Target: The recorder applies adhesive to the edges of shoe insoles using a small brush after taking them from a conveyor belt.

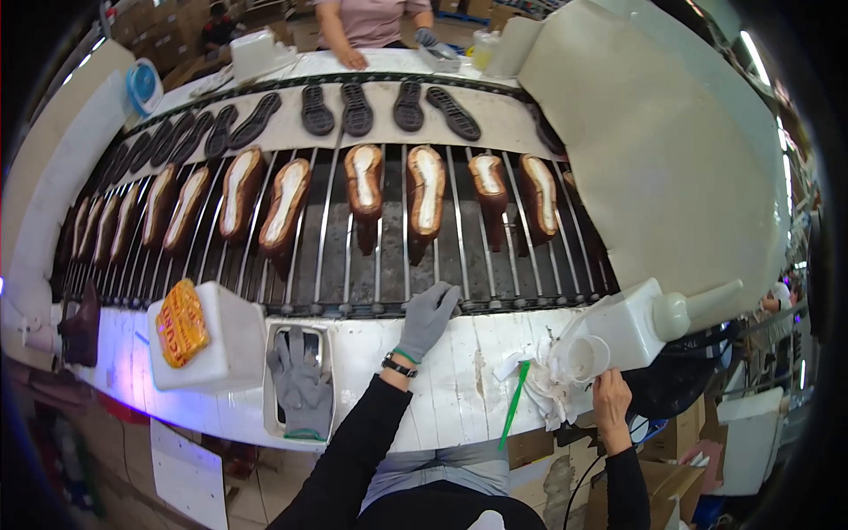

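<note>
My left hand [430, 322], in a grey knitted glove with a watch at the wrist, rests at the near edge of a roller conveyor [349, 306]. Its fingers are curled in, and nothing shows in them. My bare right hand [611, 406] is at the right, its fingertips closed at the edge of a clear plastic cup [590, 357]. The cup stands among crumpled white tissues [546, 397]. Between my hands lies a thin green brush-like tool [514, 408]. Beyond my left hand, brown shoe uppers with pale undersides, one of them a shoe upper [426, 190], lie sole-up on the rollers.
Black soles, including a sole [357, 109], line the far shelf. Left stand a white container [231, 340] with an orange packet [182, 324] and a tray [272, 397] holding a grey glove [302, 380]. A white nozzle bottle [632, 322] lies right. A person [375, 22] stands opposite.
</note>
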`<state>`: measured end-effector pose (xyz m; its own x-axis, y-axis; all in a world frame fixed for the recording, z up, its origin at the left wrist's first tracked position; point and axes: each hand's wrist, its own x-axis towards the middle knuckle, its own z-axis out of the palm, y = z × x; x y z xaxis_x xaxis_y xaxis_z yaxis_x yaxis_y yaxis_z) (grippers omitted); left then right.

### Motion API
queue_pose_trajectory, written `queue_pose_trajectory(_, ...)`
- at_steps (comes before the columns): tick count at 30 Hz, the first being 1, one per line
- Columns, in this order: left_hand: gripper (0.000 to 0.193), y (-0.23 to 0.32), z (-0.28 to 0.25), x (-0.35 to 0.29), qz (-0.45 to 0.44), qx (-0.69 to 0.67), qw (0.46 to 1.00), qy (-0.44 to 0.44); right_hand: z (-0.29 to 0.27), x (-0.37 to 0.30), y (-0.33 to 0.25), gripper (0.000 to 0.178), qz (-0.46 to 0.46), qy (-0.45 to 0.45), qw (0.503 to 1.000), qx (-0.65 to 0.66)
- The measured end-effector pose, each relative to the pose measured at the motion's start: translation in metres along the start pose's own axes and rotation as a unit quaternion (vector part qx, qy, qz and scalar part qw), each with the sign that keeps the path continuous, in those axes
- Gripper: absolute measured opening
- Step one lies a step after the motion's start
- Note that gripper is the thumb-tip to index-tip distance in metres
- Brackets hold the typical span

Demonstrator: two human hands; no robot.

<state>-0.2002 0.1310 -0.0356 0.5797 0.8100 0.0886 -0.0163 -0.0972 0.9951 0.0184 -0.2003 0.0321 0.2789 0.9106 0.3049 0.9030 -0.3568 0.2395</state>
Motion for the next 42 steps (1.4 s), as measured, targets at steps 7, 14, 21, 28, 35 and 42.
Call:
queue_pose_trajectory(7, 0.028, 0.01, 0.005, 0.002, 0.018, 0.018, 1.0, -0.002, -0.008, -0.008, -0.003, 0.014, 0.044, 0.033, 0.996, 0.069)
queue_pose_trajectory(14, 0.029, 0.007, 0.003, 0.001, -0.018, 0.001, 1.0, -0.003, -0.005, -0.002, 0.006, 0.013, -0.006, -0.008, 1.0, 0.022)
queue_pose_trajectory(21, 0.029, 0.004, 0.007, 0.001, -0.028, -0.01, 1.0, -0.006, -0.015, -0.002, 0.005, 0.014, -0.038, -0.076, 0.995, -0.05)
queue_pose_trajectory(28, 0.027, -0.003, 0.008, 0.001, -0.016, 0.01, 1.0, -0.001, -0.012, -0.005, 0.01, 0.012, -0.059, -0.102, 0.989, -0.089)
queue_pose_trajectory(35, 0.025, -0.02, 0.007, 0.011, 0.077, 0.035, 0.996, 0.01, -0.003, -0.006, 0.019, 0.018, -0.028, -0.046, 0.999, -0.003)
queue_pose_trajectory(42, 0.029, -0.003, 0.011, 0.008, -0.009, -0.032, 0.999, -0.024, -0.004, -0.01, 0.005, 0.016, 0.18, 0.068, 0.97, 0.148)
